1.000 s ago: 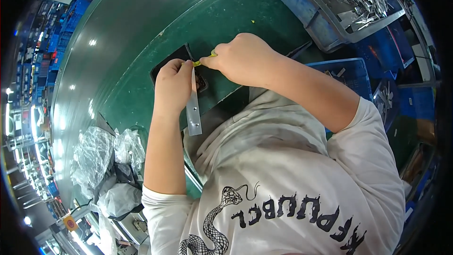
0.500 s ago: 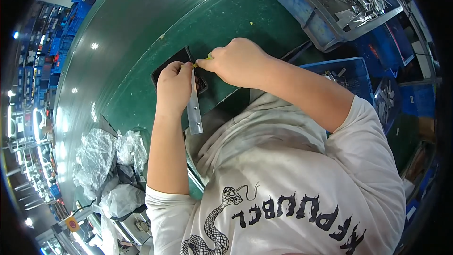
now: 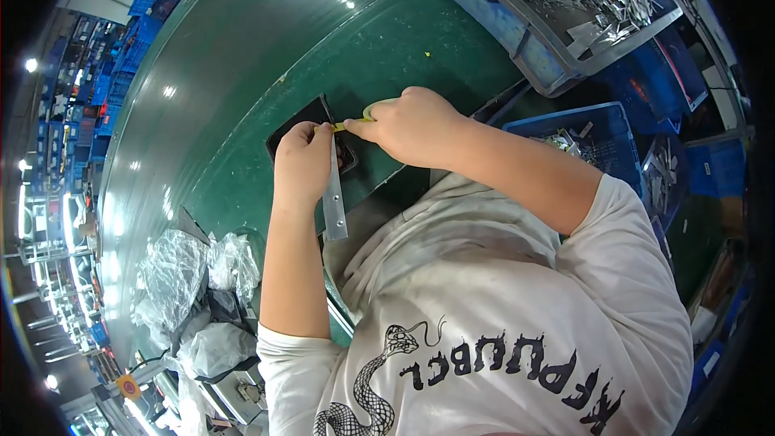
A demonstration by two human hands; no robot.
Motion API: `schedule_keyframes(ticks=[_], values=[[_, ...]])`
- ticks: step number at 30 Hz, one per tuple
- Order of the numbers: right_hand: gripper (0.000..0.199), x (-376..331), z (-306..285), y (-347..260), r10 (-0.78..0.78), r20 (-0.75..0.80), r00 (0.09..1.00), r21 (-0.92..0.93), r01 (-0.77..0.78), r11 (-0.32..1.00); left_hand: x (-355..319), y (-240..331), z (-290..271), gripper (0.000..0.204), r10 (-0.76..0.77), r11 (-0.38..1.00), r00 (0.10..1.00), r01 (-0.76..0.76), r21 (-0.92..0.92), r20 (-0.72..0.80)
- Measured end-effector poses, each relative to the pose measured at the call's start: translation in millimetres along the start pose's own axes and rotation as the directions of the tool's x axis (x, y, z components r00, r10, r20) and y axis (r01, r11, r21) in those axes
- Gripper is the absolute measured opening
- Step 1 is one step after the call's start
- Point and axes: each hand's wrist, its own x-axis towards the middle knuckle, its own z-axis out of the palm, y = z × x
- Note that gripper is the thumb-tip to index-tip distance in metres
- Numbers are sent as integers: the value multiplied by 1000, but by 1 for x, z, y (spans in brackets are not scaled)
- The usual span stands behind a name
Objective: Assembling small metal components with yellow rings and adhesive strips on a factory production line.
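My left hand [image 3: 303,163] grips the upper end of a long flat grey metal strip [image 3: 334,202] that hangs down toward my body. My right hand [image 3: 412,123] holds a small roll of yellow-green tape [image 3: 373,110], and a short length of the tape [image 3: 342,126] stretches from it to the top of the strip at my left fingers. Both hands hover over a black rectangular pad [image 3: 319,133] lying on the green belt [image 3: 242,97].
A blue bin [image 3: 517,24] full of grey metal strips stands at the far right. A second blue crate [image 3: 597,125] with a few metal parts sits by my right arm. Crumpled clear plastic bags [image 3: 194,291] pile at the lower left.
Both hands have stayed close together over the black pad. The strip has turned slightly more upright in my left hand, and the tape end now reaches its top.
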Motion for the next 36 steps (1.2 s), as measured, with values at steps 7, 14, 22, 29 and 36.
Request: schedule_keyframes(ticks=[7,14,22,29,36], values=[[34,8,2,4,-16,-152,988,-57,8,998,-2,8,-2,28,0,995,997,-7,-101,-75],[35,-15,21,17,14,-74,997,-111,-22,994,-34,14,-22,19,14,924,993,-56,-378,-114],[43,-42,6,7,49,-192,980,-71,-64,995,-73,-17,-31,12,184,684,975,-219,-696,-127],[51,-72,-12,-52,-139,223,965,893,-145,427,-94,3,16,22,532,454,847,-305,-837,-20],[33,-84,-5,-62,-249,386,888,921,-357,153,-102,0,39,34,702,601,685,-423,-678,195]])
